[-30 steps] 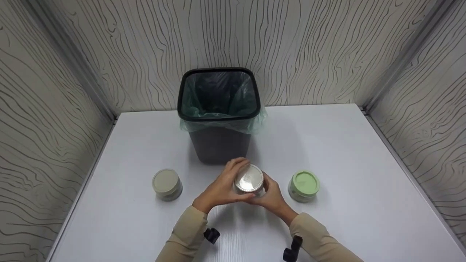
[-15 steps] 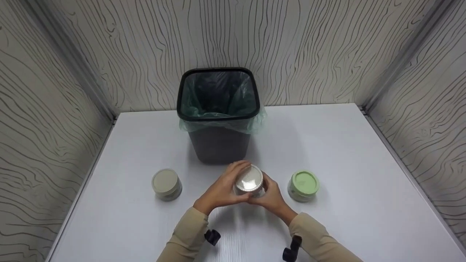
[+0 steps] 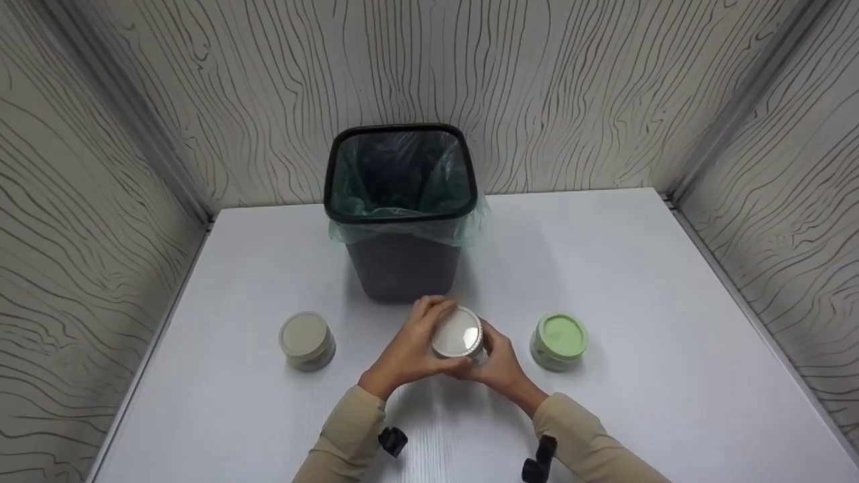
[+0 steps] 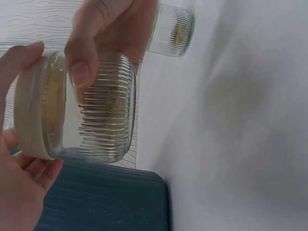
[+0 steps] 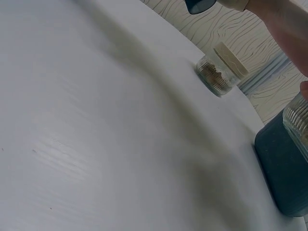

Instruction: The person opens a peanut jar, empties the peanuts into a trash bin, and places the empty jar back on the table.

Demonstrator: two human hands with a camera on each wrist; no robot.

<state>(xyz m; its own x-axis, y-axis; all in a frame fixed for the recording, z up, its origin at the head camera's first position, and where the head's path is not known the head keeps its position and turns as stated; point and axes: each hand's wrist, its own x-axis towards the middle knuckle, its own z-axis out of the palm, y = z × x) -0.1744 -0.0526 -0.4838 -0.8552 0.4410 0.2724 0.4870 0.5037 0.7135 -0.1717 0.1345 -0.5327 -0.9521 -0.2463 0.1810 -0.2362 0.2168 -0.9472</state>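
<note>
Between both hands is a ribbed glass jar [image 4: 108, 130] with a pale lid [image 3: 458, 333], held above the table in front of the bin. My left hand [image 3: 411, 345] curls round the lid, its fingers on the far side and thumb on the near side. The right hand [image 3: 502, 362] grips the glass body; its thumb lies along the ribs in the left wrist view. Something brownish shows through the glass. The lid sits on the jar's mouth. Only an edge of this jar enters the right wrist view.
A dark bin [image 3: 406, 261] with a greenish plastic liner [image 3: 443, 231] stands behind the hands. To the left is a beige-lidded jar [image 3: 306, 339], to the right a green-lidded jar [image 3: 561, 341]. Wood-patterned walls [image 3: 570, 94] enclose the white table [image 3: 671, 302] at the back and sides.
The held jar tilts slightly and its lid shifts a little toward the person, the glint moving across it. Both hands keep their grip; the other jars and the bin stay put.
</note>
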